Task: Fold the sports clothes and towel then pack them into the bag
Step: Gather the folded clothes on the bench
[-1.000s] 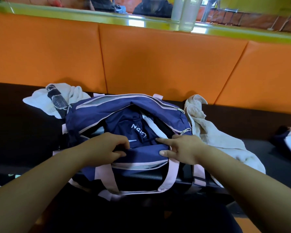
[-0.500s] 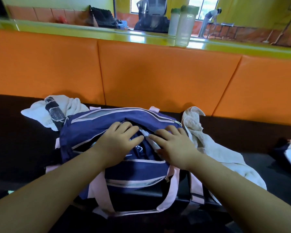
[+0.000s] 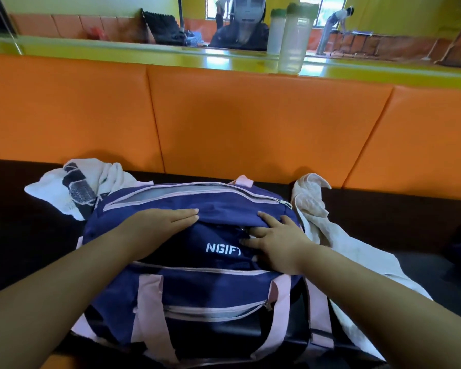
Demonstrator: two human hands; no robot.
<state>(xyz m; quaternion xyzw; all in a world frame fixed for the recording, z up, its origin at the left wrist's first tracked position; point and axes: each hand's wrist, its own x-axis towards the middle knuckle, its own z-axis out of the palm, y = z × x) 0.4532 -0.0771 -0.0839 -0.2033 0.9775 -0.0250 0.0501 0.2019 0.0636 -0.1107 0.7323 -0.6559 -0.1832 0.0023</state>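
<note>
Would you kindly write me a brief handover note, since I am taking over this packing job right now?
Left hand: open, flat on the top flap of the bag.
Right hand: at the opening's right end, fingers at the flap edge; grip unclear.
Done: the navy garment lettered NGIFT lies inside the bag, which is unzipped.
To do: the white cloth behind the bag's left end and the beige towel at its right lie crumpled on the black bench; fold, pack, zip.
</note>
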